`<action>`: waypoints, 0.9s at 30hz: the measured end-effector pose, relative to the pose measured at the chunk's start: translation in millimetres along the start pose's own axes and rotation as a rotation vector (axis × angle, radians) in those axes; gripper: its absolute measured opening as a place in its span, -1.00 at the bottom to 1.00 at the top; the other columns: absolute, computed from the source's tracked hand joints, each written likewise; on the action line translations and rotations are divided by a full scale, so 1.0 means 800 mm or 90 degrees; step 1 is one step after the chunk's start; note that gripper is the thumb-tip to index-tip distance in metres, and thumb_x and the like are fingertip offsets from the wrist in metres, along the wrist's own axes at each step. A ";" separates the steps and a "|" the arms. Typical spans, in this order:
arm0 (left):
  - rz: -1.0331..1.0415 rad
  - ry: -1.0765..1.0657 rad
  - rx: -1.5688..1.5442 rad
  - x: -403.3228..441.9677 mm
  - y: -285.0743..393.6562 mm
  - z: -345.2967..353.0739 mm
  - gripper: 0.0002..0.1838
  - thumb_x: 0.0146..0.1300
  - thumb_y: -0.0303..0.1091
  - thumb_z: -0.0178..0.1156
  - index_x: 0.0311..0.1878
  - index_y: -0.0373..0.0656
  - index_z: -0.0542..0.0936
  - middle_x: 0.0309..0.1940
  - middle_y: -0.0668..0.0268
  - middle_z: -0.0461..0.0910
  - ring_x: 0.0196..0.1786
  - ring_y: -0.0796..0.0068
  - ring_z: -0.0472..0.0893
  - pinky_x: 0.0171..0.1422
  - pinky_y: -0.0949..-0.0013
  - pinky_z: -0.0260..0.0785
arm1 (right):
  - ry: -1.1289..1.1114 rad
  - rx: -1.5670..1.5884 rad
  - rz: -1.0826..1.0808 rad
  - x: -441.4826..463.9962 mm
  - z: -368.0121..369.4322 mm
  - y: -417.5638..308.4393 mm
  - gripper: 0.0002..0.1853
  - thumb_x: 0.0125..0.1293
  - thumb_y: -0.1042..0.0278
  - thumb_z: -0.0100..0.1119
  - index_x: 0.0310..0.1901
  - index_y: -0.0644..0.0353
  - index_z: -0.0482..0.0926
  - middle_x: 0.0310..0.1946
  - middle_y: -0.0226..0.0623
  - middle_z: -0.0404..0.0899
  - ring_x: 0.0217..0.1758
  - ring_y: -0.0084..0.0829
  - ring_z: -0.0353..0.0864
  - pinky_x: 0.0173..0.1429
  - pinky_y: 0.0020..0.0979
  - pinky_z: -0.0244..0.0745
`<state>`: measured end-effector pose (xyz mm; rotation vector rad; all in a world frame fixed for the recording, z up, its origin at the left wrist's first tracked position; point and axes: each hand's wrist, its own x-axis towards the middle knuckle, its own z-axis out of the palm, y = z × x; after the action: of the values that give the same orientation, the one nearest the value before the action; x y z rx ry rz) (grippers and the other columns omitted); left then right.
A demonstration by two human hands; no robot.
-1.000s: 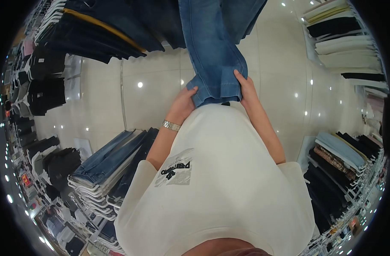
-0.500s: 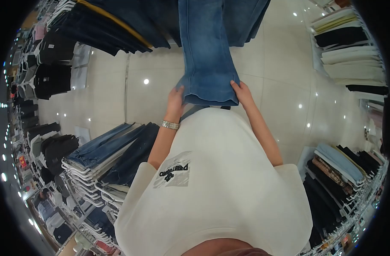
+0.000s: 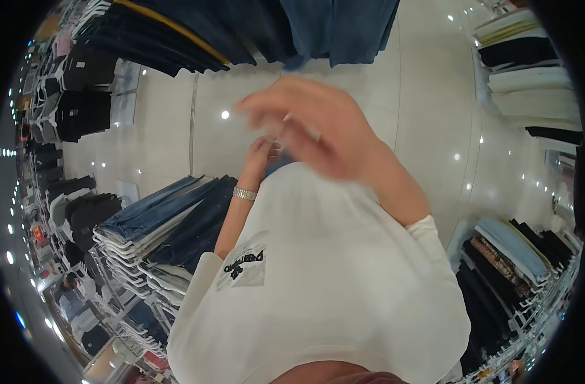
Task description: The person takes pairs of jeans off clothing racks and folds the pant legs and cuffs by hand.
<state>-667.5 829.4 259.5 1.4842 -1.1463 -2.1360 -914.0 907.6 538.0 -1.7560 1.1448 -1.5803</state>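
Note:
My left hand (image 3: 262, 157), with a metal watch on its wrist, is low in front of my white shirt (image 3: 344, 256), its fingers curled; what it holds, if anything, is too small to make out. Closer to the camera, my right hand (image 3: 315, 125) is raised and blurred, its thumb apart from its bent fingers, with nothing seen between them. Blue jeans (image 3: 356, 32) hang at the top, beyond both hands and touched by neither.
Dark trousers (image 3: 158, 38) hang at the upper left. Folded-over jeans on white hangers (image 3: 158, 224) are at the lower left. More racks of clothes (image 3: 529, 83) line the right side, above a shiny tiled floor (image 3: 427, 121).
Both hands have let go of the jeans leg, which has dropped back among the hanging jeans. My right hand has risen toward the camera and moved left.

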 end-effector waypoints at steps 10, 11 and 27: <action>0.009 -0.069 -0.031 0.041 0.065 -0.008 -0.72 0.51 -0.26 0.04 0.12 -0.22 0.52 -0.20 0.32 0.58 -0.21 0.52 0.60 -0.04 0.41 0.53 | -0.023 0.084 -0.354 0.072 0.056 -0.067 -0.78 0.22 0.49 0.20 -0.08 0.16 0.64 -0.29 -0.34 0.63 -0.37 -0.43 0.61 -0.33 -0.47 0.51; 0.002 -0.068 -0.035 0.051 0.069 -0.011 -0.72 0.50 -0.27 0.04 0.12 -0.23 0.52 -0.20 0.32 0.58 -0.20 0.51 0.59 -0.04 0.41 0.53 | -0.021 0.080 -0.357 0.081 0.056 -0.068 -0.79 0.21 0.49 0.20 -0.10 0.16 0.64 -0.30 -0.34 0.63 -0.38 -0.43 0.61 -0.34 -0.47 0.50; -0.029 -0.044 -0.115 0.145 0.138 -0.118 -0.75 0.50 -0.34 -0.01 0.09 -0.23 0.53 -0.20 0.30 0.57 -0.19 0.48 0.59 -0.03 0.37 0.53 | 0.007 0.059 -0.363 0.190 0.089 -0.018 -0.92 0.11 0.50 0.31 -0.33 0.15 0.67 -0.46 -0.40 0.58 -0.54 -0.53 0.52 -0.51 -0.53 0.41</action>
<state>-654.1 644.1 252.4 1.3783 -0.9210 -2.2708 -846.3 775.4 618.0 -2.1295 0.5799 -1.9198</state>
